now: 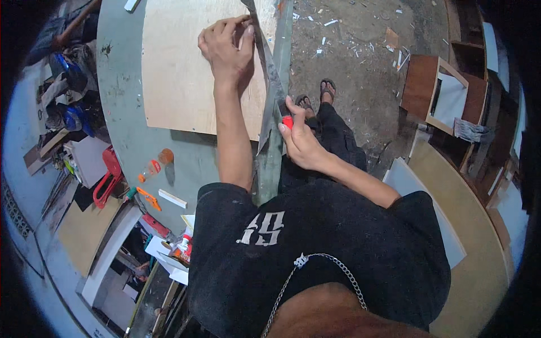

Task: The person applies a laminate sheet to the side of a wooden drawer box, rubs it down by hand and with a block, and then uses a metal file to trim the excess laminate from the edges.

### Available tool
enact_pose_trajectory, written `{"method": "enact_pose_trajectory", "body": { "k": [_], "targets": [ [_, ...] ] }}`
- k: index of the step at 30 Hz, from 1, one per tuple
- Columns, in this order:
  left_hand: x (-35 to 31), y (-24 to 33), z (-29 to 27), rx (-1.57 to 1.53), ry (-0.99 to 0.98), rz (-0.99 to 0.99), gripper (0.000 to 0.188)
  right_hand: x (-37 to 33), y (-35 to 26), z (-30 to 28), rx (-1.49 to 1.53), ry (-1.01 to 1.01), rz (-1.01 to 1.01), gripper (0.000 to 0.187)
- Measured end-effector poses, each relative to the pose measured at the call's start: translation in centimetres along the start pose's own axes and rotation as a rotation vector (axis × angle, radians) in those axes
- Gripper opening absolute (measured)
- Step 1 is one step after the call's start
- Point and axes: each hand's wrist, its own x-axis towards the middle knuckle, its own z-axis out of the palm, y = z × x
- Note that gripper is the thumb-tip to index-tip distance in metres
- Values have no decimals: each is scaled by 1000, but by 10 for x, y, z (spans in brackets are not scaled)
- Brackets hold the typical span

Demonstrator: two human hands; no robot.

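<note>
My right hand (304, 143) is closed round the red handle (288, 121) of what looks like a handsaw. Its grey blade (271, 81) widens toward my body and runs up along the right side of a pale plywood sheet (174, 73). Over that sheet, my left hand (228, 48) has its fingers bent, with thumb and fingertips together at the blade's left edge near the narrow far end. The exact contact of the fingertips is partly hidden. The plywood lies on a grey-green table (121, 73), close to the table's right edge.
On the table's left part lie a clear bottle with orange ends (149, 170), an orange tool (148, 199) and a white strip (172, 198). A red chair-like frame (110, 174) stands beyond. Scraps litter the floor (360, 50); a wooden cabinet piece (437, 93) and panels stand right.
</note>
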Motion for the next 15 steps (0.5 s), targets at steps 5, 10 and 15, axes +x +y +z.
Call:
{"method": "enact_pose_trajectory", "body": {
  "k": [5, 10, 15],
  "targets": [
    [1, 0, 6, -23, 19, -11, 25, 11, 5, 31, -30, 114, -142, 62],
    [-3, -13, -4, 44, -4, -79, 29, 16, -7, 33, 185, -56, 0, 64],
    [3, -9, -2, 49, -17, -21, 29, 12, -7, 15, 76, 66, -129, 59]
  ]
}}
